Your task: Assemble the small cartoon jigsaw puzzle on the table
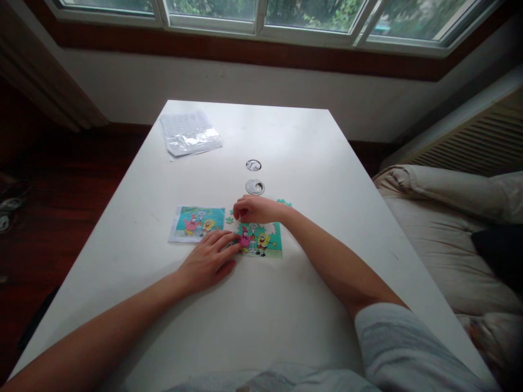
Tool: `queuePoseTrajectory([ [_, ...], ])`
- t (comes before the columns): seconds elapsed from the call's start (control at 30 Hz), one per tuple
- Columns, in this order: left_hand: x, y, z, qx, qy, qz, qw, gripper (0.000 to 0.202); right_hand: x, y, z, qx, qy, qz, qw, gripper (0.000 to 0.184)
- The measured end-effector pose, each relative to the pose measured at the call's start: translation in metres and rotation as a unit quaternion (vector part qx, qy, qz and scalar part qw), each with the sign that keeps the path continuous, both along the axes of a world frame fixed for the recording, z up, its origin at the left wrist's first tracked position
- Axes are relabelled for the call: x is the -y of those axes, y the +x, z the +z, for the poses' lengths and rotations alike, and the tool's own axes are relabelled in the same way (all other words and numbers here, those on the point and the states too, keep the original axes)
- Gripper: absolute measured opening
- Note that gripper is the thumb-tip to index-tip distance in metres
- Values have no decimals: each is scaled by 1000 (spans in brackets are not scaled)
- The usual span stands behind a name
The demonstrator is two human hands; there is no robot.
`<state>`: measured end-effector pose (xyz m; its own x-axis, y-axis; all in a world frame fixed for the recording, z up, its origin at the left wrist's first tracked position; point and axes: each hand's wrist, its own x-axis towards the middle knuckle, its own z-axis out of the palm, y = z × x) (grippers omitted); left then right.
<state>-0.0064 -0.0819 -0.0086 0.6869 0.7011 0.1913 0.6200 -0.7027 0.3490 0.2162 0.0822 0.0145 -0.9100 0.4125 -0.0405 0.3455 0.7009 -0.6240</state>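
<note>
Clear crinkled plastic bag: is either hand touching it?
No, left hand and right hand rest at the colourful cartoon jigsaw, far from the bag.

Tabletop [327, 163] right half and near edge open, wide path in. Centre blocked: puzzle [263, 242], picture card [196, 223] just left, loose pieces [284, 202] at its top edge. Near disc [255, 187] and far disc [253, 165] just beyond, plastic bag [190, 133] far left

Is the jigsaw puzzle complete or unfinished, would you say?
Unfinished: the puzzle has a white gap near its top right, and loose pieces lie nearby.
</note>
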Motion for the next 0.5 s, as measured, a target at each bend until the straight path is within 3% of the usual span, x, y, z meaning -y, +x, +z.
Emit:
queuePoseTrajectory([
  [0.2,0,0,0,1,2,-4,1000,45,-1,7,11,15,-6,-73,997,11],
  [0.37,0,0,2,-2,0,1,1000,45,0,10,26,-3,30,-75,997,13],
  [0.5,0,0,3,-5,0,-3,1000,46,4,13,25,-49,71,-88,992,16],
])
